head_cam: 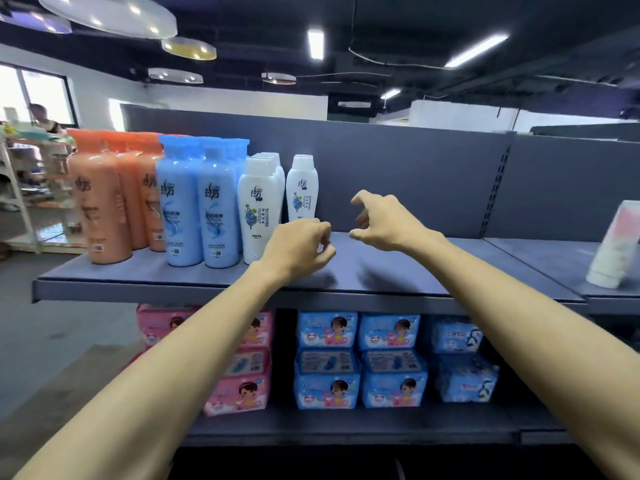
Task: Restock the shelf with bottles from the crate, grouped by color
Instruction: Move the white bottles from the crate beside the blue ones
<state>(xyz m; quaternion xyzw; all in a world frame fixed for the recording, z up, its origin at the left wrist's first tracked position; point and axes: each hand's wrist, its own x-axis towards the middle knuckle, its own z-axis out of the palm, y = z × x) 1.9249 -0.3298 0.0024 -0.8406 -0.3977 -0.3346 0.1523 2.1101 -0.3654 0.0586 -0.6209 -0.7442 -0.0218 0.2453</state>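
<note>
On the grey top shelf the bottles stand in colour groups at the left: orange bottles, then blue bottles, then a row of white bottles. One more white bottle stands further back, to the right of that row. My left hand hovers just right of the white row with its fingers curled in, holding nothing. My right hand floats over the bare shelf, fingers bent like a claw with the thumb apart, also holding nothing. No crate is in view.
A white and pink tube leans on the neighbouring shelf section at the far right. The lower shelf holds pink packs and blue packs. The grey back panel rises behind the shelf. An aisle floor lies to the left.
</note>
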